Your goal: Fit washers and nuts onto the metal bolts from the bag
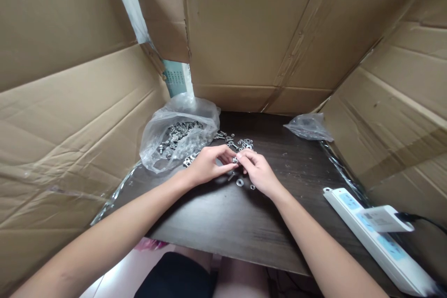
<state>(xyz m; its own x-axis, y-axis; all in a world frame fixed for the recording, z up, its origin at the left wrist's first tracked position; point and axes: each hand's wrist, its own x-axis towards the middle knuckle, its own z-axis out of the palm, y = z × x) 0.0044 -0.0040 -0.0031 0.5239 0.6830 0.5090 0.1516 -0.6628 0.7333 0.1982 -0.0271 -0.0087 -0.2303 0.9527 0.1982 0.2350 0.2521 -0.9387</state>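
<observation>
My left hand [210, 164] and my right hand [256, 167] meet over the middle of the dark table. Between their fingertips is a small silver bolt [235, 160] that seems to carry a nut or washers; its finer detail is too small to tell. Both hands are closed in a pinch around it. Just below lie a flat washer [240, 182], a smaller ring [253, 187] and a loose screw [231, 176]. Behind my fingers is a scatter of washers and nuts [246, 143], partly hidden by my right hand.
An open clear plastic bag [153, 144] full of bolts stands at the left back. A crumpled clear bag [309, 126] lies at the right back. Along the right side runs a white power strip [363, 223] with a plugged-in adapter [386, 219]. Cardboard walls [251, 32] enclose the table [216, 223].
</observation>
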